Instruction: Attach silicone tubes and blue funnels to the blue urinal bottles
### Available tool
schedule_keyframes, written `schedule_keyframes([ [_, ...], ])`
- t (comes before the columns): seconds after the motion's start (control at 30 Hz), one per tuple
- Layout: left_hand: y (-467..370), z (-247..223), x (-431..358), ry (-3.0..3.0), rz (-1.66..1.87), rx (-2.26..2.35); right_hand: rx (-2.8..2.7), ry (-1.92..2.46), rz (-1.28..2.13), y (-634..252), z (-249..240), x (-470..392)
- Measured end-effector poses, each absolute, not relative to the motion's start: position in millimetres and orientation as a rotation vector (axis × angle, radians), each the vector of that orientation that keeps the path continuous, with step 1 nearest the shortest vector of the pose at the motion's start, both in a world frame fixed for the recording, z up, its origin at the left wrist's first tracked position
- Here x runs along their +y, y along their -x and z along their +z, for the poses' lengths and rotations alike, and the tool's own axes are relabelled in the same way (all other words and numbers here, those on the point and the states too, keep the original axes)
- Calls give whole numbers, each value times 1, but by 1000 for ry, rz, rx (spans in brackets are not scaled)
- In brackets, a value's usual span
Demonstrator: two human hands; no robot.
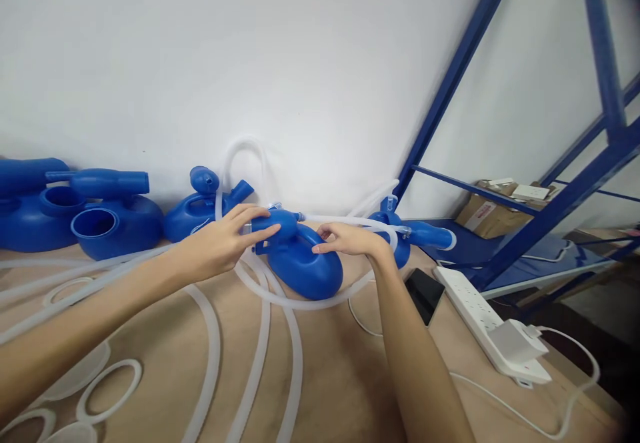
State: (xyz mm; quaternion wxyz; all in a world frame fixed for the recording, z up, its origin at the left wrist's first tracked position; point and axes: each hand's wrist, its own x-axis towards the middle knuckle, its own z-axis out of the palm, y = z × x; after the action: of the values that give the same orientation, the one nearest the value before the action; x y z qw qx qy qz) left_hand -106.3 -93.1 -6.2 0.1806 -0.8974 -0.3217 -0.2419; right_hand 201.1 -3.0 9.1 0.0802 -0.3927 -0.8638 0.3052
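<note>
1 mid bottle sitting on table nr wall | L hand holding its top, fingers apart | R hand lightly pinching its handle | 4 other blue bottles flanking, 3 L + 1 R | 1 phone, 1 pwr strip lying R

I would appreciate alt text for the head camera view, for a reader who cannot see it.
A left hand holds the upper end of a blue plastic bottle on a brown tabletop, and a right hand is at its handle. Translucent white hoses lie around it, similar blue bottles stand on both sides, and a white power strip is at the right.
</note>
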Motion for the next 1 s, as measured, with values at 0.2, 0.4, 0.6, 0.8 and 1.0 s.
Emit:
schedule_keyframes([
  [0.2, 62, -35, -72, 2372, -659, -997, -2675, 1054, 785, -189, 9, -8],
  [0.4, 54, -36, -58, 2465, -691, -959, -2577, 1112, 849, -188, 2, -3],
  [0.6, 122, -1, -89, 2534, -648, -1050, -2221, 1350, 616, -195, 29, -12],
  [0.8, 213, 4, -146, 2550, -553, -1411, -1833, 1619, 235, -216, 69, -34],
  [1.0, 262, -36, -176, 2392, -572, -1760, -1526, 1823, -50, -216, 74, -39],
])
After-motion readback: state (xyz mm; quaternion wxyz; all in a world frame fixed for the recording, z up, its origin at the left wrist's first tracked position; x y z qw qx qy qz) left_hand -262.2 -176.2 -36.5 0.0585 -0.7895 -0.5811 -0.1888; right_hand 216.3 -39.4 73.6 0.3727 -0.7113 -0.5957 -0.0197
